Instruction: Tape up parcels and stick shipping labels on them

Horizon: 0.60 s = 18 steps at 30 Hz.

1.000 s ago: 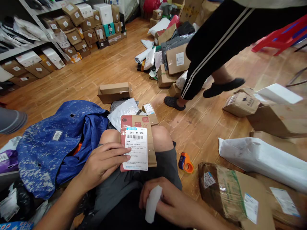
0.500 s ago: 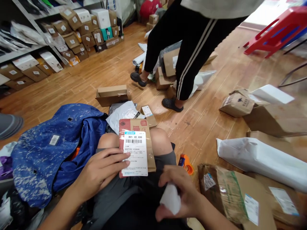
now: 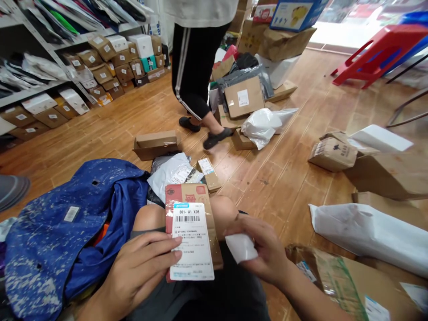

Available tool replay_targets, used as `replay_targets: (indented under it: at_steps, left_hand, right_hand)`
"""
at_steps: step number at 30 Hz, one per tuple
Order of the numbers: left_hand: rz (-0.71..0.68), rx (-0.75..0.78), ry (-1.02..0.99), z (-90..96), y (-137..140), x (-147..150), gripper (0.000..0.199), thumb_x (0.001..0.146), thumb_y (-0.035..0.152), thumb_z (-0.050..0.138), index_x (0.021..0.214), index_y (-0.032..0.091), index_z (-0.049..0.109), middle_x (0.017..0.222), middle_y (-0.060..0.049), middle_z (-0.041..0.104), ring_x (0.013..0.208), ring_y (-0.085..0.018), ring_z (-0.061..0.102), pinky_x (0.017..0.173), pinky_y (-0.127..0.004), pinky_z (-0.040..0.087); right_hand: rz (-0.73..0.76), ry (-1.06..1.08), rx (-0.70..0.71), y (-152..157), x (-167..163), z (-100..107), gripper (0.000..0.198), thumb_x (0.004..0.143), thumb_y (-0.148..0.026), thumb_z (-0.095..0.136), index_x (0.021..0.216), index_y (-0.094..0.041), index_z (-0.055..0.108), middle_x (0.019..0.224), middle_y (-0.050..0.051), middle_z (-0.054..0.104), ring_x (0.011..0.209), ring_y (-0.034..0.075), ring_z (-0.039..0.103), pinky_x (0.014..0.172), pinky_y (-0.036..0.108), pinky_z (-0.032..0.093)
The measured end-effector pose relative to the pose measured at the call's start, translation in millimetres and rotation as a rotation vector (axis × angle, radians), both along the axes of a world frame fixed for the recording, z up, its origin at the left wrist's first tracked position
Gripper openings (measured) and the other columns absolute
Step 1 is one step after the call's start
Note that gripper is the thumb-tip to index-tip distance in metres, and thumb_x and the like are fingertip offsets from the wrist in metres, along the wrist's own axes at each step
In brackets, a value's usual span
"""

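Over my lap a small red and brown cardboard parcel (image 3: pixel 212 214) is tilted toward me, with a white shipping label (image 3: pixel 192 254) on its face. My left hand (image 3: pixel 143 263) grips the parcel from the left, its fingers lying across the label's edge. The thumb is hidden. To the right of the parcel, my right hand (image 3: pixel 264 245) is closed around a piece of white paper (image 3: pixel 241 248) that sticks out between thumb and fingers. The hand and the parcel are close together; I cannot tell whether they touch.
A blue speckled sack (image 3: pixel 50 236) lies at my left. Ahead are a white mailer bag (image 3: pixel 172 171) and a small box (image 3: pixel 210 174). More cartons (image 3: pixel 245 98) are piled beyond, where another person (image 3: pixel 197 67) walks. Boxes and a long white package (image 3: pixel 364 227) lie right. Shelves (image 3: pixel 43 42) stand back left.
My right hand has moved up and closer to the parcel with the paper. The view has tilted up slightly. The other person has stepped left, uncovering the carton pile.
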<state>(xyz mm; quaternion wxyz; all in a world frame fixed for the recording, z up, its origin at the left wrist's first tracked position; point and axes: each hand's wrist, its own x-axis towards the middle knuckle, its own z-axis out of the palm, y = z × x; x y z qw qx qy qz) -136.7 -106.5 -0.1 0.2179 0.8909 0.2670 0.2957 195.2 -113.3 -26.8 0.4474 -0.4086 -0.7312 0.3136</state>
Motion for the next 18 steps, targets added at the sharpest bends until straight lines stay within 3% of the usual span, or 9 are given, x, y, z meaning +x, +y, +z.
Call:
replay_targets:
  at_steps: [6,9,11,14,16,18]
  left_hand:
    - [0.175,-0.068,-0.089,13.5,8.1,7.7,0.032,0.105,0.008,0.059,0.130,0.021,0.074,0.141,-0.010,0.076,0.119,-0.018,0.078,0.096,-0.022,0.062]
    - [0.261,-0.161,-0.118,25.7,17.4,18.5,0.030,0.106,0.011,0.060,0.129,0.025,0.075,0.141,-0.005,0.076,0.126,-0.019,0.076,0.102,-0.022,0.060]
    - [0.300,-0.199,-0.130,33.9,26.0,27.7,0.028,0.107,0.014,0.061,0.125,0.028,0.076,0.135,-0.002,0.080,0.123,-0.018,0.077,0.100,-0.021,0.061]
    - [0.352,-0.213,-0.119,44.4,39.7,40.9,0.023,0.107,0.019,0.063,0.120,0.029,0.079,0.121,0.001,0.084,0.104,-0.016,0.082,0.086,-0.018,0.063]
    - [0.380,-0.219,-0.100,49.3,47.8,47.8,0.020,0.107,0.021,0.065,0.118,0.029,0.081,0.111,0.002,0.086,0.093,-0.015,0.083,0.078,-0.018,0.062]
    - [0.394,-0.248,-0.090,52.6,54.6,52.9,0.018,0.107,0.024,0.067,0.116,0.029,0.082,0.104,0.003,0.086,0.085,-0.015,0.082,0.071,-0.018,0.060]
  right_hand:
    - [-0.010,0.124,-0.082,29.5,-12.4,-10.7,0.053,0.092,-0.045,0.088,0.071,-0.024,0.045,0.067,-0.005,0.054,0.060,0.014,0.050,0.056,0.028,0.038]
    - [-0.012,0.174,-0.071,41.1,-19.0,-13.2,0.054,0.100,-0.038,0.081,0.070,-0.024,0.038,0.068,-0.005,0.050,0.061,0.014,0.048,0.058,0.028,0.040]
    - [0.010,0.211,-0.044,49.7,-21.3,-12.3,0.050,0.098,-0.039,0.083,0.072,-0.024,0.043,0.072,-0.005,0.053,0.064,0.014,0.051,0.060,0.028,0.043]
    - [0.115,0.175,-0.051,60.5,-21.2,-8.0,0.035,0.091,-0.046,0.090,0.100,-0.024,0.065,0.092,0.002,0.069,0.081,0.018,0.066,0.074,0.030,0.053]
    - [0.212,0.132,-0.055,64.6,-19.6,-4.8,0.046,0.092,-0.041,0.088,0.129,-0.023,0.066,0.107,0.006,0.075,0.094,0.022,0.071,0.084,0.033,0.056]
    - [0.239,0.139,-0.041,66.2,-18.0,-3.0,0.045,0.093,-0.033,0.085,0.134,-0.024,0.068,0.107,0.005,0.076,0.094,0.021,0.072,0.084,0.032,0.056]
